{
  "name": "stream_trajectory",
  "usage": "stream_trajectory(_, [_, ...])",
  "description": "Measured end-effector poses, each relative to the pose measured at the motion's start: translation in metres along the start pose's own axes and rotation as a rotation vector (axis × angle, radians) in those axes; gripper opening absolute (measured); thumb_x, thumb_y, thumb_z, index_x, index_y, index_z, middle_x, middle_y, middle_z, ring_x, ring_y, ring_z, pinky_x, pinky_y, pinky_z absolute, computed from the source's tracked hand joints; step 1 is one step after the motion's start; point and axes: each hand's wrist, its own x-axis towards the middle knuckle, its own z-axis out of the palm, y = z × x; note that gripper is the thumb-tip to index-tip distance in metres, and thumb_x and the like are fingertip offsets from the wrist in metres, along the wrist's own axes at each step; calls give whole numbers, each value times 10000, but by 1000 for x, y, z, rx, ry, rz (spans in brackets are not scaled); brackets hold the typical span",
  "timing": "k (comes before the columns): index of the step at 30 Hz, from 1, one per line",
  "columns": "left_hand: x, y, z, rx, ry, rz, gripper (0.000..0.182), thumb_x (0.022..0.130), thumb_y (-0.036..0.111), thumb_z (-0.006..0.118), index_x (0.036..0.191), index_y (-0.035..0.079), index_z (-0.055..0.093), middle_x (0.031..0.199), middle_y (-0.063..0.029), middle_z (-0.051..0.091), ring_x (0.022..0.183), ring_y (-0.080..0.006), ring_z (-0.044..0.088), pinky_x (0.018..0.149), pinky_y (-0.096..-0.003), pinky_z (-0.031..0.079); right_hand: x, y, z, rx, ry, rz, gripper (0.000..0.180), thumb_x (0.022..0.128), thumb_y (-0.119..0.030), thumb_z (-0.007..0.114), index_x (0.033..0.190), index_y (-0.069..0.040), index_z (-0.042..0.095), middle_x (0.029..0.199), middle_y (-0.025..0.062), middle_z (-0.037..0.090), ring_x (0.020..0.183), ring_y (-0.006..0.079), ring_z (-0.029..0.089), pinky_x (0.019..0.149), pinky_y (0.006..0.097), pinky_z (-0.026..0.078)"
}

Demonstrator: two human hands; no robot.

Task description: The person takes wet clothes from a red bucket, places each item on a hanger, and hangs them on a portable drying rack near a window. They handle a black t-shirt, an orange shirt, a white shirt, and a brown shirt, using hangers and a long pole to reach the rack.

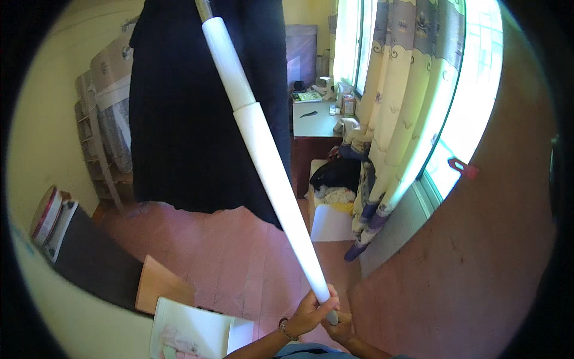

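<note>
Both hands grip the lower end of a long white telescoping pole, which slants up and to the left across the view. My left hand, with a bracelet on its wrist, closes around the pole just above its bottom tip. Right beside it and slightly lower, my right hand holds the very end. A thinner, metal-looking section comes out of the pole's top and runs out of the picture. Behind the upper pole hangs a large black cloth; whether the two touch cannot be told.
Patterned curtains hang by the bright window at right, near a brown door. A desk with small items stands beyond, with clothes heaped in front. A dark surface, wooden board and white bin are at lower left.
</note>
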Motion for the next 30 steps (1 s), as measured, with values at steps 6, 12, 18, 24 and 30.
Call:
stream_trajectory(6, [103,16,-79,155,-126,-80,69,926,78,513,975,38,486,834,-29,546,799,-95,533,737,-246,455,118,29,27,-101,-34,43,228,758,-210,736,864,-33,638,717,137,634,629,229,633,557,339,478])
stream_trajectory(12, [240,13,-146,92,-165,-4,42,910,67,535,909,29,519,817,-30,569,768,-90,552,697,-242,464,234,85,36,-288,-80,259,308,773,-299,717,920,-41,635,768,157,642,709,293,647,621,388,489])
stream_trajectory(18, [387,31,-202,206,-162,34,42,904,54,535,926,19,524,800,-34,575,760,-91,560,685,-235,462,388,129,53,-246,-24,328,353,813,-384,663,959,-64,639,834,139,668,779,297,660,671,403,500])
stream_trajectory(24, [514,43,-263,218,-186,130,46,897,47,549,916,14,523,796,-40,572,739,-90,567,653,-220,466,525,162,73,-182,-124,323,339,807,-306,686,1057,-90,613,882,137,662,816,242,658,701,359,506])
stream_trajectory(30, [644,56,-323,262,-400,63,103,875,60,595,941,29,522,793,-30,581,738,-76,574,641,-214,469,643,173,105,88,187,282,314,791,-251,708,988,-25,614,876,96,656,807,165,627,717,315,493])
